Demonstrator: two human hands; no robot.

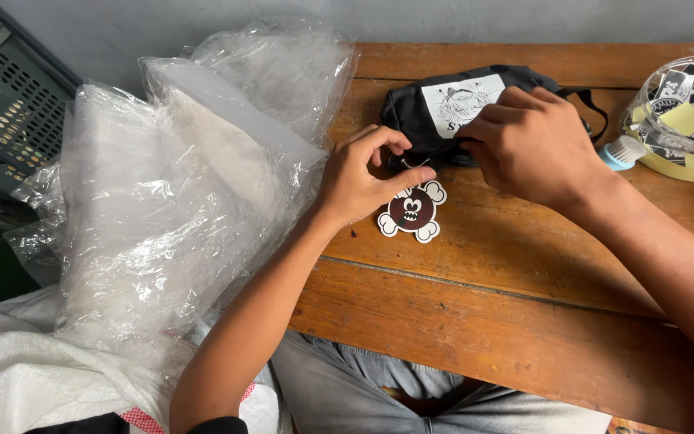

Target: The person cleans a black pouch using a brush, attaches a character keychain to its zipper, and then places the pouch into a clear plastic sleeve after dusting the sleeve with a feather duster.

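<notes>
A black fabric pouch (pixel 411 104) with a white printed patch lies on the wooden table (pixel 483 321). My left hand (pixel 359 177) pinches a small bead chain at the pouch's lower edge. From that chain hangs a round dark brown tag (pixel 412 210) with a cartoon face and white bone-shaped corners, flat on the wood just below my thumb. My right hand (pixel 528 145) rests over the pouch's right part, fingers curled and gripping its edge close to the chain. The chain's fastening is hidden between my fingers.
A heap of clear plastic bags (pixel 178 185) covers the table's left end. A clear plastic container (pixel 684 120) with yellow and black printed pieces stands far right, a small blue-handled brush (pixel 622 151) beside it. A dark crate (pixel 6 112) sits at the far left.
</notes>
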